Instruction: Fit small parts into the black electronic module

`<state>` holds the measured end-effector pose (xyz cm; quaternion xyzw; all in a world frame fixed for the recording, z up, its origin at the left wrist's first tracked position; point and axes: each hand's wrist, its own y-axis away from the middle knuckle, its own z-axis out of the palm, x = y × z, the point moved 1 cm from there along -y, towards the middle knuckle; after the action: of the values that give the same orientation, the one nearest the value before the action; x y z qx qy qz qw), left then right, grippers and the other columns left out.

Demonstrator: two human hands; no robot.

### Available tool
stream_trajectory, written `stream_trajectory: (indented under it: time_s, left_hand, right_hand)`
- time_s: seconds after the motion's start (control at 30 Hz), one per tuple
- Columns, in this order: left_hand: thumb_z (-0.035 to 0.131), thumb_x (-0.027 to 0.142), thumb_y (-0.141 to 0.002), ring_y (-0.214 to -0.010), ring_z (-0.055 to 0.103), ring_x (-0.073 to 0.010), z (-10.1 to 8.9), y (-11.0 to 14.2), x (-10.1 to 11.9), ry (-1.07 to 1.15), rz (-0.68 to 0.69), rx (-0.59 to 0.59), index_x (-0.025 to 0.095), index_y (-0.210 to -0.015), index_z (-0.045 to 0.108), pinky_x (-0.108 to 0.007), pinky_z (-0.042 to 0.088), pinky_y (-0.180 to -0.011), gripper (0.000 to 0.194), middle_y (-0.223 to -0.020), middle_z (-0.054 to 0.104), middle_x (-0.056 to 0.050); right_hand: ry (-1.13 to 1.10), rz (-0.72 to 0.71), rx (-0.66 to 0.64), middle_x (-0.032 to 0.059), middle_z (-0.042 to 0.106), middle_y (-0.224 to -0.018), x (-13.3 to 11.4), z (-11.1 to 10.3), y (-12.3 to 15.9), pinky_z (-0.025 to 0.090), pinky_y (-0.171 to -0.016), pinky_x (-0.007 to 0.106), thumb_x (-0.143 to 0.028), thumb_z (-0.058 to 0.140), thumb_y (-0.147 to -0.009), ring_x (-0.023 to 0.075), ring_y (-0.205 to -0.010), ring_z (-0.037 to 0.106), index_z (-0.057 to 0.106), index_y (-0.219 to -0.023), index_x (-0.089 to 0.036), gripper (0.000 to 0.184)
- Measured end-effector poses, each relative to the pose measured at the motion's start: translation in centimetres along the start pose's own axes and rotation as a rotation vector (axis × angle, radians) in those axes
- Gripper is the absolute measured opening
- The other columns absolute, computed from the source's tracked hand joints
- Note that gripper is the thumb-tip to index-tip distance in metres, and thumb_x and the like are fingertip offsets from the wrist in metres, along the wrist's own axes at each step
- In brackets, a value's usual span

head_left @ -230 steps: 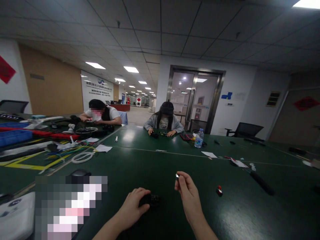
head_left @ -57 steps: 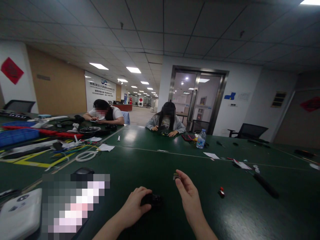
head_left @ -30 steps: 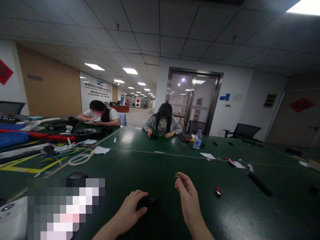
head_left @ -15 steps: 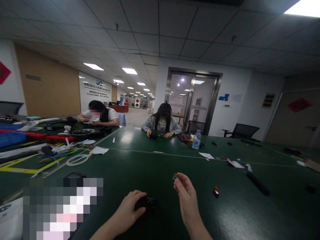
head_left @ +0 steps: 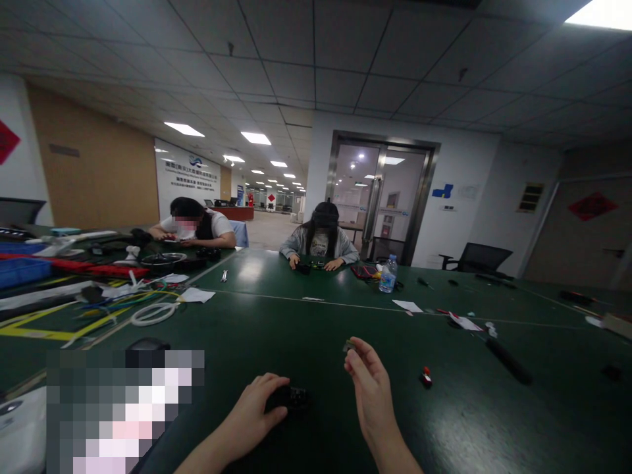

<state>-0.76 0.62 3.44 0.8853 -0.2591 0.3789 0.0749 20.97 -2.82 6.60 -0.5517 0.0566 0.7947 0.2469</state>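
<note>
My left hand [head_left: 257,409] is closed around one end of a small black device [head_left: 296,397] resting on the green table [head_left: 316,336]. Fine detail shows on the device's right end, too dark to make out. Raised to its right, my right hand [head_left: 368,388] pinches a small greenish-grey piece [head_left: 348,345] between thumb and fingertips; it looks flat with a metallic face, but its kind is unclear. To the right of that hand lies a small red and white item [head_left: 426,377].
A black-handled tool [head_left: 508,362] lies at right, near paper scraps [head_left: 464,321]. A water bottle [head_left: 388,275] stands farther back. Two people sit across the table. Cables, a coiled white tube [head_left: 154,315] and blue bins [head_left: 24,273] crowd the left. A pixelated patch covers the lower left.
My right hand has shifted very slightly, the small piece turning a little in its fingertips. My left hand stays on the black device.
</note>
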Motion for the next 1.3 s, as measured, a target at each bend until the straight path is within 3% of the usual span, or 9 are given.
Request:
stream_trajectory:
  time_s: [0.37, 0.77, 0.97, 1.3]
  left_hand:
    - [0.054, 0.022, -0.076, -0.109, 0.049, -0.0232, 0.0, -0.1, 0.5, -0.031, -0.006, 0.003, 0.017, -0.119, 0.053, -0.034, 0.035, -0.096, 0.043, -0.119, 0.055, -0.008]
    - [0.055, 0.025, -0.077, -0.108, 0.049, -0.0221, 0.2, -0.1, -0.1, 0.003, 0.007, 0.016, 0.023, -0.118, 0.054, -0.033, 0.037, -0.094, 0.042, -0.118, 0.056, -0.005]
    - [0.055, 0.027, -0.077, -0.109, 0.049, -0.0225, 0.2, -0.1, -0.2, 0.014, -0.006, 0.013, 0.023, -0.119, 0.053, -0.034, 0.037, -0.095, 0.042, -0.119, 0.055, -0.005]
    - [0.055, 0.024, -0.075, -0.108, 0.05, -0.0231, 0.0, 0.0, 0.6, -0.002, -0.018, 0.025, 0.022, -0.117, 0.055, -0.035, 0.036, -0.095, 0.041, -0.118, 0.057, -0.005]
  right_hand:
    - [-0.055, 0.01, 0.022, 0.002, 0.066, -0.085, -0.8, 0.5, 0.2, 0.046, -0.066, 0.029, -0.045, 0.075, -0.059, 0.0155, -0.073, 0.057, 0.066, -0.092, -0.022, 0.041]
    - [-0.049, 0.02, -0.014, 0.0048, 0.069, -0.096, -1.1, 0.2, -0.1, 0.047, -0.065, 0.032, -0.044, 0.074, -0.062, 0.0171, -0.073, 0.06, 0.064, -0.097, -0.023, 0.042]
    - [-0.051, -0.017, -0.005, 0.0036, 0.069, -0.086, -1.5, -0.1, -0.4, 0.047, -0.064, 0.032, -0.046, 0.074, -0.061, 0.0152, -0.066, 0.058, 0.063, -0.099, -0.022, 0.047]
    - [-0.102, -0.051, -0.014, -0.0002, 0.064, -0.074, -1.6, -0.5, -0.6, 0.047, -0.061, 0.03, -0.046, 0.074, -0.061, 0.0132, -0.061, 0.055, 0.064, -0.089, -0.024, 0.037]
